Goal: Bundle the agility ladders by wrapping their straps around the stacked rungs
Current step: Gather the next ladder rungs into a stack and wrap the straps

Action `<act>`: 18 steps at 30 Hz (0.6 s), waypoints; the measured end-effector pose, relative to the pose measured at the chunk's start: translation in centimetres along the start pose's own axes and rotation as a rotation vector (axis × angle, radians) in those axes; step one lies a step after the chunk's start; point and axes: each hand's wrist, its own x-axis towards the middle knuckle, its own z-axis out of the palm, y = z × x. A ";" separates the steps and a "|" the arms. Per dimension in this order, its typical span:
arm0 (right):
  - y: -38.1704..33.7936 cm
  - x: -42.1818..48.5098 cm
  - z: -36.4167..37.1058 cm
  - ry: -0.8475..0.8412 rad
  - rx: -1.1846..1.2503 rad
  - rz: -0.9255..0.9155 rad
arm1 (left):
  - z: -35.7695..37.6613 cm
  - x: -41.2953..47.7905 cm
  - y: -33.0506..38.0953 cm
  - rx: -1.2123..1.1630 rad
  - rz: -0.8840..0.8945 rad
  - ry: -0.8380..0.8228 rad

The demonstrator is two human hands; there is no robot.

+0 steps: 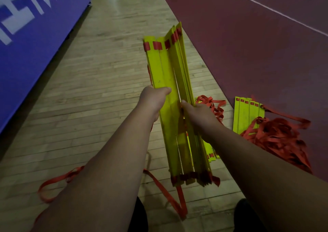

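While the left hand (154, 99) grips the stacked rungs (166, 68), the right hand (198, 112) apparently clasps their other edge.

Bare forearms (110, 160), dark clothing (141, 215) below

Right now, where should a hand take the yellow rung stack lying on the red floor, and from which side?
Probably grip the rung stack across its long edges near the bare far end, coming from above and the left. It lies flat, and the red strap pile covers its near, right part.
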 end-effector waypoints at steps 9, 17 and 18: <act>0.0 0.2 -0.2 -0.036 0.154 -0.024 | -0.1 -0.5 0.5 -0.048 0.063 -0.059; 0.4 0.6 -1.1 -0.141 0.160 -0.007 | 0.5 -1.5 0.6 -0.182 -0.046 -0.198; 0.3 0.5 -1.2 -0.154 0.158 -0.002 | 0.6 -1.4 0.5 -0.186 -0.072 -0.211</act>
